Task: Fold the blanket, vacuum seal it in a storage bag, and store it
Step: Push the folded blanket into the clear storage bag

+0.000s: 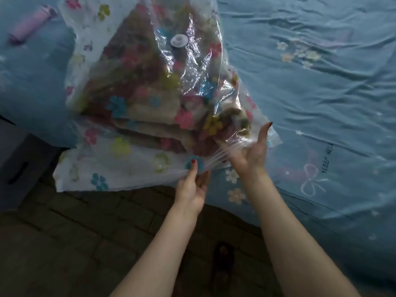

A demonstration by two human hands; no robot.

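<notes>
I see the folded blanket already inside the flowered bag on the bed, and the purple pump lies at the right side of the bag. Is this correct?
Not quite. In the head view the purple pump lies at the left side of the flowered bag, on the bed. The folded blanket is indeed inside the bag.

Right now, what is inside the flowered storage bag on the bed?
A folded brown blanket fills the storage bag; its stacked layers show through the clear plastic. The printed flowers, glare and the round valve cover parts of it, so anything beneath the blanket cannot be seen.
</notes>
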